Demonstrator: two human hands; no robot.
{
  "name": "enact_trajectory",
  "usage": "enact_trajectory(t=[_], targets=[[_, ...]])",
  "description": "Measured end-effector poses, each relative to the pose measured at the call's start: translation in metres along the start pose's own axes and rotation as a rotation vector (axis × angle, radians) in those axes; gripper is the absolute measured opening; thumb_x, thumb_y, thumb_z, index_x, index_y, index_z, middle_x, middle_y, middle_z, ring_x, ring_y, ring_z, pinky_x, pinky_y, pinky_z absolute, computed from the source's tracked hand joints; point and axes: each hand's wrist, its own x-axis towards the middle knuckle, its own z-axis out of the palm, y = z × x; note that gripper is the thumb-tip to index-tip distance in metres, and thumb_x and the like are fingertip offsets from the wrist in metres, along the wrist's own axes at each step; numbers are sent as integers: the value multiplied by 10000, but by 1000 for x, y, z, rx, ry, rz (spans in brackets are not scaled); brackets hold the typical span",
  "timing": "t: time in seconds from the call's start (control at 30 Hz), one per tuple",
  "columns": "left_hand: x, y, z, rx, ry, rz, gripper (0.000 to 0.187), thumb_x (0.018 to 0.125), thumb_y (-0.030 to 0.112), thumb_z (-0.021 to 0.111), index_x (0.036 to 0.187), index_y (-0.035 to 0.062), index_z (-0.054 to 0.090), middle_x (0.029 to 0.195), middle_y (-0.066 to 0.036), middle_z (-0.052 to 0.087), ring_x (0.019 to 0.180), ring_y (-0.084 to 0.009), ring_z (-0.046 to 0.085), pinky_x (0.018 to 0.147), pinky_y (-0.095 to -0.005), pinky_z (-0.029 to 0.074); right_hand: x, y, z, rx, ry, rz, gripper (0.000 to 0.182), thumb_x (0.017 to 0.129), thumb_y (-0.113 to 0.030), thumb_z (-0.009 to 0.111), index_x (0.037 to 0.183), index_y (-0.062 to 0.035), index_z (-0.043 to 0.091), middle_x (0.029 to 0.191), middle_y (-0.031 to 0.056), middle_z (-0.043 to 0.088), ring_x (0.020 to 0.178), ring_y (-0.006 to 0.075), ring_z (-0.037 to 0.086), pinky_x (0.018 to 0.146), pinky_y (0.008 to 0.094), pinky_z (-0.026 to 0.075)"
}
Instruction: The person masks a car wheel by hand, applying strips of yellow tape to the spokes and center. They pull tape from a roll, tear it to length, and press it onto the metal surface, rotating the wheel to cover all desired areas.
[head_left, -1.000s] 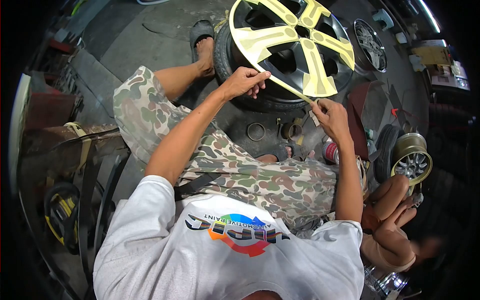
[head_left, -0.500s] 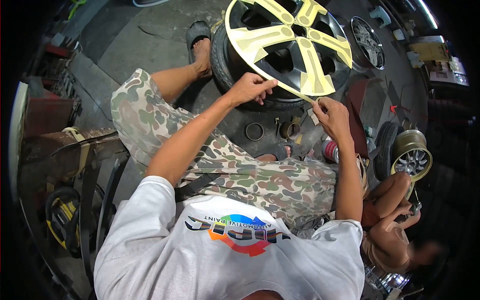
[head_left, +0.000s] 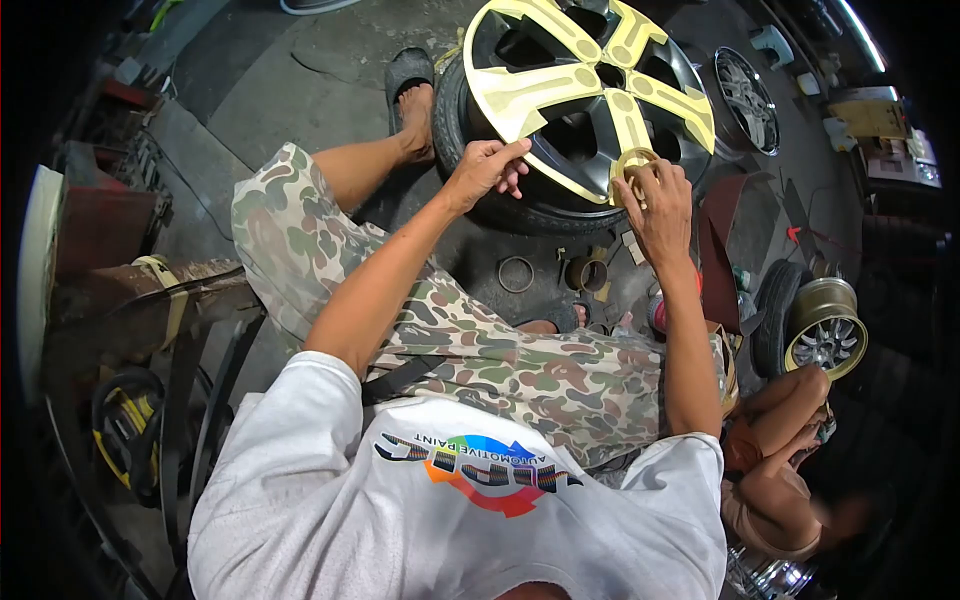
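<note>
A black spoked alloy wheel (head_left: 570, 140) lies on a tire, its spokes covered with pale yellow masking tape. A narrow strip of masking tape (head_left: 565, 180) follows the rim edge nearest me. My left hand (head_left: 485, 172) is at the rim's near left, its thumb on the taped edge and the other fingers curled below. In my right hand (head_left: 655, 200) is a roll of masking tape (head_left: 621, 192), gripped at the near right of the rim with the fingers over it. The palm side of this hand is hidden.
Beneath the wheel is a black tire (head_left: 455, 130). Tape rings (head_left: 516, 274) lie on the floor between my feet. A gold wheel (head_left: 826, 325) and another silver wheel (head_left: 745, 100) stand to the right. A co-worker (head_left: 785, 490) sits at the lower right.
The right hand has moved up against the rim and now shows the tape roll. The strip lies along the rim edge, and my left hand has shifted slightly left and up.
</note>
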Motion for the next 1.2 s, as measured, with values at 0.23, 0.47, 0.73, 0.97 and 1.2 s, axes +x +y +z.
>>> enact_trajectory(t=[0.23, 0.47, 0.73, 0.97, 1.2], targets=[[5, 7, -17, -98, -2, 21, 479, 986, 421, 670, 902, -51, 660, 647, -30, 577, 510, -82, 529, 608, -309, 604, 9, 33, -11, 93, 142, 227, 286, 940, -295, 716, 1076, -44, 709, 1030, 120, 640, 992, 311, 599, 880, 425, 459], [29, 12, -21, 117, 430, 304, 529, 1028, 370, 638, 1344, -28, 491, 742, -26, 628, 536, -57, 519, 486, -221, 462, 20, 121, 18, 85, 169, 444, 284, 966, -258, 667, 1077, 1, 700, 999, 194, 654, 951, 355, 644, 859, 443, 492], [33, 10, 0, 264, 555, 392, 515, 1089, 311, 510, 1487, -13, 464, 787, -32, 641, 538, -58, 487, 470, -230, 401, 1, 212, 58, 304, -81, 1002, 603, 970, -571, 609, 1034, 16, 730, 920, 200, 722, 895, 291, 686, 828, 407, 503], [37, 8, 5, 224, 590, 475, 433, 1093, 302, 489, 1384, -3, 588, 770, 7, 610, 561, -47, 485, 474, -233, 397, -17, 202, 65, 818, -119, 1057, 537, 963, -565, 649, 906, -35, 710, 750, 19, 612, 639, 124, 560, 587, 260, 408], [40, 9, 1, 182, 602, 457, 429, 1080, 298, 524, 1374, -2, 613, 810, 12, 634, 645, -38, 524, 537, -229, 439, -10, 181, 68, 955, -26, 1138, 446, 962, -508, 681, 1014, -65, 695, 716, -40, 586, 547, 74, 477, 514, 257, 339]])
